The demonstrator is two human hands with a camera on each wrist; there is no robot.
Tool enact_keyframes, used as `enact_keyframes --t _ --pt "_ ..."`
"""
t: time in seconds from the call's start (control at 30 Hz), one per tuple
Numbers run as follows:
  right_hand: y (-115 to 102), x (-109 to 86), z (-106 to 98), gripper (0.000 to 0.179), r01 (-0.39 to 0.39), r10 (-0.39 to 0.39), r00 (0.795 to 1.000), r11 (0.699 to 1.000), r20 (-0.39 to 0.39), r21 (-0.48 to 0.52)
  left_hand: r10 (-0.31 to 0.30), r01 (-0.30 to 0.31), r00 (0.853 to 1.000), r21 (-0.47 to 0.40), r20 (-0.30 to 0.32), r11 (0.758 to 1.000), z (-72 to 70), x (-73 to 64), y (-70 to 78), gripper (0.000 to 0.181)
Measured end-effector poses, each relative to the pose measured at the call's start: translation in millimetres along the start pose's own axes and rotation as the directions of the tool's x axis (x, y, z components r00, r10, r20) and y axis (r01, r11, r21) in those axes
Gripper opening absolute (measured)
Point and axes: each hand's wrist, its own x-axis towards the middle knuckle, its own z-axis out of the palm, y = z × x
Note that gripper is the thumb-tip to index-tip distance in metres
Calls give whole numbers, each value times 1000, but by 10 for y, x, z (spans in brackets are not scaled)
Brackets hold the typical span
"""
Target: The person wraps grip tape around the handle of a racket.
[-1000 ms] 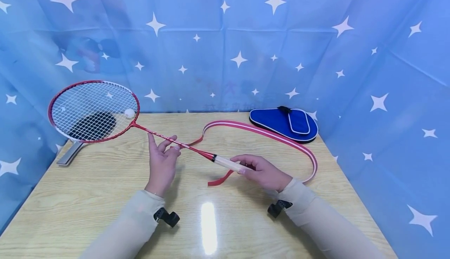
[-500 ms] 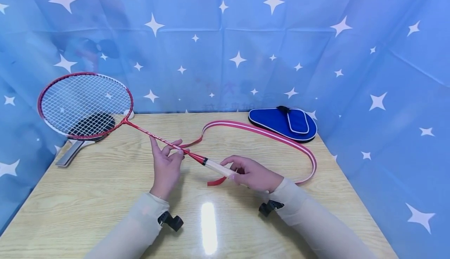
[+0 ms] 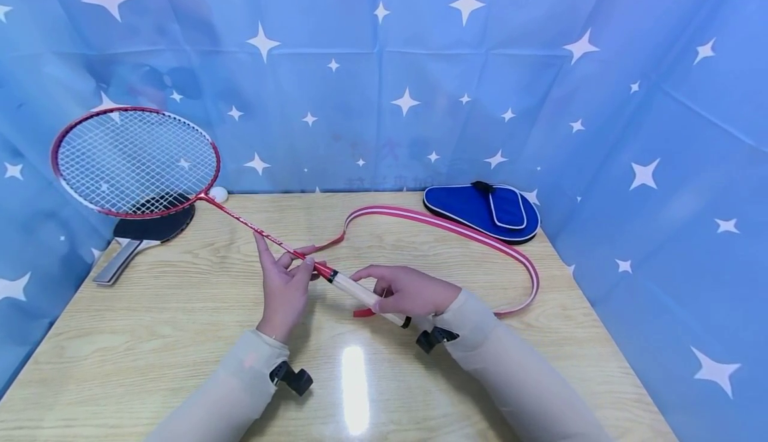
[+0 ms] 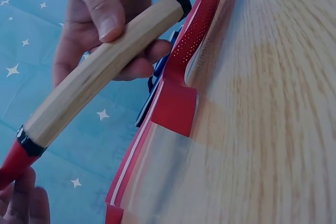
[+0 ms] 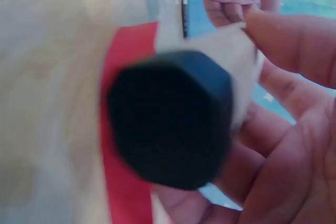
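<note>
A red and white badminton racket (image 3: 240,219) is held at a slant above the table, its strung head up at the far left. My left hand (image 3: 285,292) pinches it from below where the shaft meets the red cone. My right hand (image 3: 414,292) grips the bare wooden handle (image 4: 105,66) between thumb and fingers. The black butt cap (image 5: 170,121) sticks out past that hand. A long red grip tape (image 3: 444,223) with a white stripe curves across the table behind and under the right hand. Small perforations show along the tape (image 4: 197,35) in the left wrist view.
Under the racket head, a black table tennis bat (image 3: 159,225) lies at the table's back left, with a white ball (image 3: 219,195) beside it. At the back right is a blue bat case (image 3: 468,209). A blue star-printed curtain (image 3: 336,22) encloses the table.
The racket has shifted up and to the left, its shaft sliding past my left fingers toward the cone. My right hand has moved left, and the butt cap now shows beyond it.
</note>
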Motion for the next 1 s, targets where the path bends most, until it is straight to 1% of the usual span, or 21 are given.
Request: enact_keyframes --t 0.13,0.33,0.4,0.5,0.6,0.73,0.83,0.9,1.0 --pt "-51 74 -21 58 -19 20 999 999 27 -26 -27 26 1000 -14 -14 1000 -9 12 -24 109" --pt "-42 96 7 57 -51 52 998 999 19 -8 -95 93 995 -52 -28 994 -3 28 -40 114" --pt "-30 100 34 57 -47 47 999 999 17 3 -117 116 993 -42 -32 992 -12 36 -45 115" --pt "7 115 85 58 -31 31 999 1000 16 3 -153 152 988 -6 -36 988 -37 45 -48 116" --pt "39 115 107 54 -11 11 1000 1000 2 -21 -184 185 982 25 -38 982 -55 42 -42 117" --pt "58 93 52 48 -7 3 999 997 -55 -72 -202 203 979 40 -40 978 -57 44 -25 117" --pt "70 92 1 48 -19 11 997 995 -82 -97 -202 204 979 43 -38 978 -56 57 -10 117" --pt "86 102 -17 50 -33 25 997 994 -75 -107 -200 202 979 45 -36 978 -56 63 -2 117" --pt "126 136 -18 48 -47 43 998 994 -34 -97 -193 194 981 47 -31 980 -57 71 -4 116"
